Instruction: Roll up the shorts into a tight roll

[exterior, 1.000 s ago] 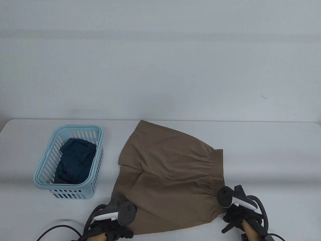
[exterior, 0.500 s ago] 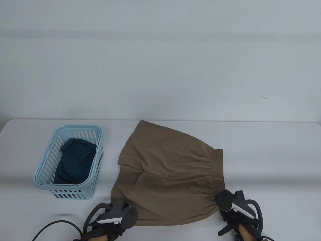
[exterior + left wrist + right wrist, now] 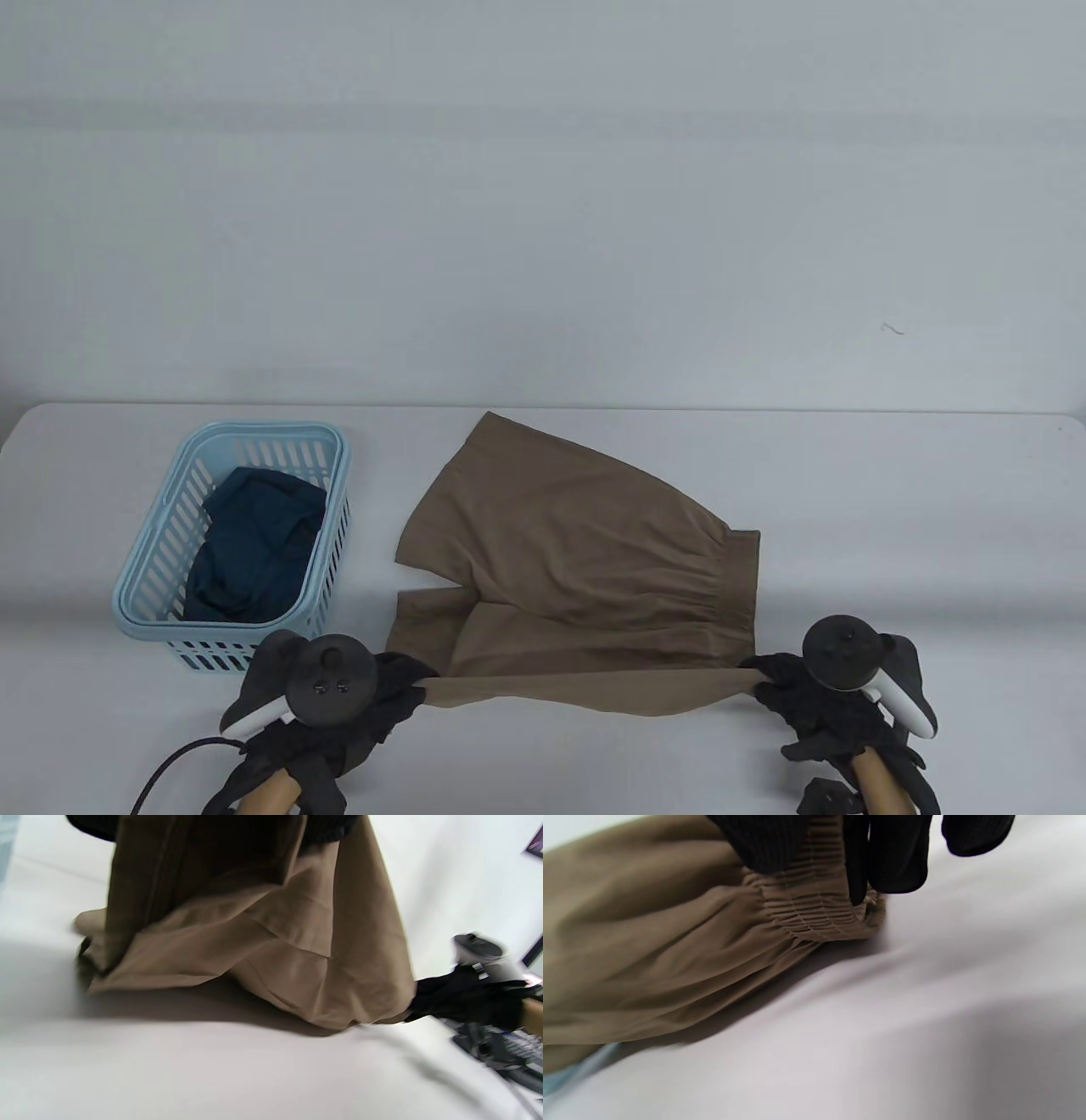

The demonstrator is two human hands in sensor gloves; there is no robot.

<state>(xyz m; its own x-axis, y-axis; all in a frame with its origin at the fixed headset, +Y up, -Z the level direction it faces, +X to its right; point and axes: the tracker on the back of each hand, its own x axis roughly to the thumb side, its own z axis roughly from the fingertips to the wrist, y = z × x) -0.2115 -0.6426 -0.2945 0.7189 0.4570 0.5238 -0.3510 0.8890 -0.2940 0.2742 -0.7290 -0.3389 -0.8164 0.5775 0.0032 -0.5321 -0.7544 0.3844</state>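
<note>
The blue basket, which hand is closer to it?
Left. The left hand is just beside the blue basket's near corner, gripping the brown shorts. The right hand grips the shorts' waistband end, far across the table.

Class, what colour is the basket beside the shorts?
Light blue basket; clearest in the table view.

No text, label, brand or number can be read anywhere — not on any surface.

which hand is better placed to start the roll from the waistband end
Right. The right hand already grips the gathered waistband of the shorts; the left hand holds the leg-hem corner instead.
</note>
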